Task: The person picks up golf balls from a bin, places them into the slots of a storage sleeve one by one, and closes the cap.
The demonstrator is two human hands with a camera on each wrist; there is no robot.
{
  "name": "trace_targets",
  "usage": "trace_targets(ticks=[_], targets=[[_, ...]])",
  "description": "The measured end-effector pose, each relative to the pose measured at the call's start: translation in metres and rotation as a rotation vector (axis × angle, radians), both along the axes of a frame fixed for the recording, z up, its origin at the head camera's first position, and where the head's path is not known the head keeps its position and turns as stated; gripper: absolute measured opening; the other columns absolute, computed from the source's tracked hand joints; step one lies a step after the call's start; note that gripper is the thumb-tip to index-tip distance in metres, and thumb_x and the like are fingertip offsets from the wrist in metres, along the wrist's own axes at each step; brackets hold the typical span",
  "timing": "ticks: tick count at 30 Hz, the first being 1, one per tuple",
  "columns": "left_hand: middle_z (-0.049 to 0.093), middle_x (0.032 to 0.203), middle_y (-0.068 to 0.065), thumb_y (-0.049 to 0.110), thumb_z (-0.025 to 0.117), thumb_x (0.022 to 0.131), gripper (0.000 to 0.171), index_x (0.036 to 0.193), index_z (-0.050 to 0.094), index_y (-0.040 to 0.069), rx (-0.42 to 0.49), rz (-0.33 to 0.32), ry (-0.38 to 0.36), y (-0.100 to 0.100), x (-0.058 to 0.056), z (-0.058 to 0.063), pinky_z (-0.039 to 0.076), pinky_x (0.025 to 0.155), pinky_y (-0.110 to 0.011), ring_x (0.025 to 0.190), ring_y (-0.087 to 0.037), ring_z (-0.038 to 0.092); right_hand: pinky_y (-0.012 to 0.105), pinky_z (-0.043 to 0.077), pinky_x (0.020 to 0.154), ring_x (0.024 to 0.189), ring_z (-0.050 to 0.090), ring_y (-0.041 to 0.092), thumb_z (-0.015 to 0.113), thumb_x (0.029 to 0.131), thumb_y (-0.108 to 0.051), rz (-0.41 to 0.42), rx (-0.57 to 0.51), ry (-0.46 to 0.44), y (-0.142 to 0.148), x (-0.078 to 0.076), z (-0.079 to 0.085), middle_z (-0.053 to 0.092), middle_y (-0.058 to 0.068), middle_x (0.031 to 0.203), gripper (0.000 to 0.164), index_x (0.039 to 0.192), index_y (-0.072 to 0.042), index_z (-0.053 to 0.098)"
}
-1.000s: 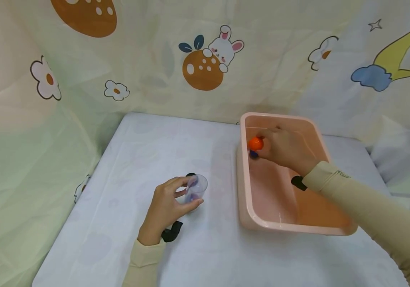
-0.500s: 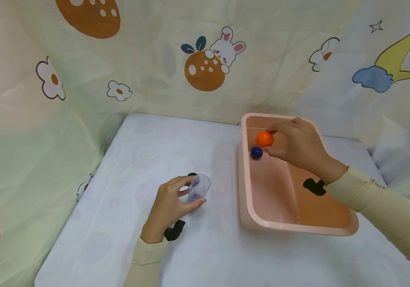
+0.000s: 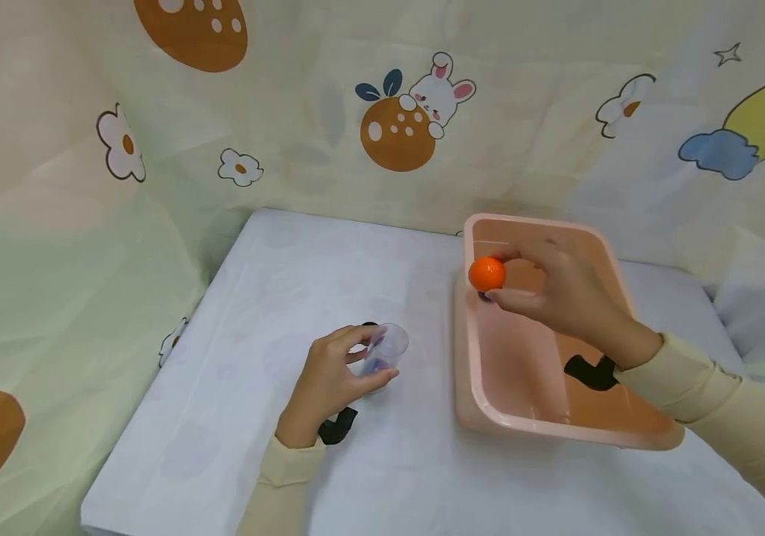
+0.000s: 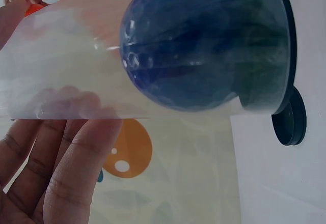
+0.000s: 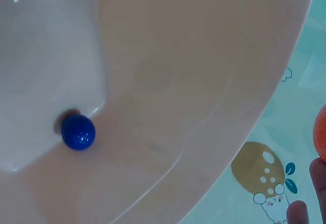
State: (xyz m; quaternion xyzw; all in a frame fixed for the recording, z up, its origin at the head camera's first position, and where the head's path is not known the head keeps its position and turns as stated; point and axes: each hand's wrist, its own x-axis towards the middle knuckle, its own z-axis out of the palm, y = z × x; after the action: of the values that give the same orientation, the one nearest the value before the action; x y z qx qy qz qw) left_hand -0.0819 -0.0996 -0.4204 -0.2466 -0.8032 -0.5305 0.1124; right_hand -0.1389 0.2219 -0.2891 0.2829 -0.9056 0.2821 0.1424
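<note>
My left hand (image 3: 332, 383) grips a clear plastic tube (image 3: 382, 353) standing upright on the table, thumb on one side and fingers on the other. Through its wall in the left wrist view, a dimpled blue ball (image 4: 183, 46) shows at the bottom. A small dark cap (image 4: 291, 119) lies on the table just behind the tube. Over the far left part of a pink tub, my right hand (image 3: 566, 298) pinches an orange ball (image 3: 487, 274) between thumb and fingers. Another blue ball (image 5: 78, 132) rests on the tub floor; in the head view it is mostly hidden.
The pink tub (image 3: 479, 372), with raised walls, stands on the right of the white-covered table (image 3: 235, 417). A printed cloth (image 3: 302, 112) hangs behind and to the left of the table.
My right hand has lifted the orange ball from the tub floor and now carries it left toward the near-left rim side. My left hand keeps holding the tube; the head view has shifted slightly.
</note>
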Motion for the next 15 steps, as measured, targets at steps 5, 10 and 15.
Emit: trace_targets(ticks=[5, 10, 15], targets=[[0.077, 0.110, -0.013, 0.003, 0.099, 0.076, 0.051, 0.121, 0.075, -0.004, -0.006, -0.006, -0.006, 0.001, -0.001, 0.001, 0.064, 0.085, -0.022, 0.103, -0.028, 0.076, 0.049, 0.053, 0.084, 0.103, 0.062, 0.029, 0.099, 0.075, -0.006, 0.031, -0.004, 0.005, -0.007, 0.003, -0.004, 0.079, 0.010, 0.112, 0.047, 0.117, -0.005, 0.078], [0.077, 0.113, -0.013, 0.003, 0.098, 0.077, 0.051, 0.123, 0.075, -0.003, -0.004, -0.010, -0.014, 0.003, -0.001, 0.004, 0.065, 0.085, -0.024, 0.103, -0.029, 0.076, 0.041, 0.052, 0.081, 0.100, 0.061, 0.022, 0.098, 0.074, -0.006, 0.096, 0.015, 0.028, -0.018, 0.008, -0.005, 0.076, -0.001, 0.105, 0.046, 0.115, -0.011, 0.079], [0.077, 0.113, -0.014, 0.004, 0.098, 0.077, 0.053, 0.124, 0.075, -0.004, -0.020, 0.005, -0.022, 0.002, 0.000, 0.004, 0.065, 0.085, -0.025, 0.104, -0.029, 0.075, 0.030, 0.047, 0.067, 0.094, 0.051, 0.016, 0.098, 0.075, -0.007, 0.141, 0.005, -0.005, -0.036, 0.013, -0.004, 0.072, -0.005, 0.097, 0.044, 0.114, -0.015, 0.081]])
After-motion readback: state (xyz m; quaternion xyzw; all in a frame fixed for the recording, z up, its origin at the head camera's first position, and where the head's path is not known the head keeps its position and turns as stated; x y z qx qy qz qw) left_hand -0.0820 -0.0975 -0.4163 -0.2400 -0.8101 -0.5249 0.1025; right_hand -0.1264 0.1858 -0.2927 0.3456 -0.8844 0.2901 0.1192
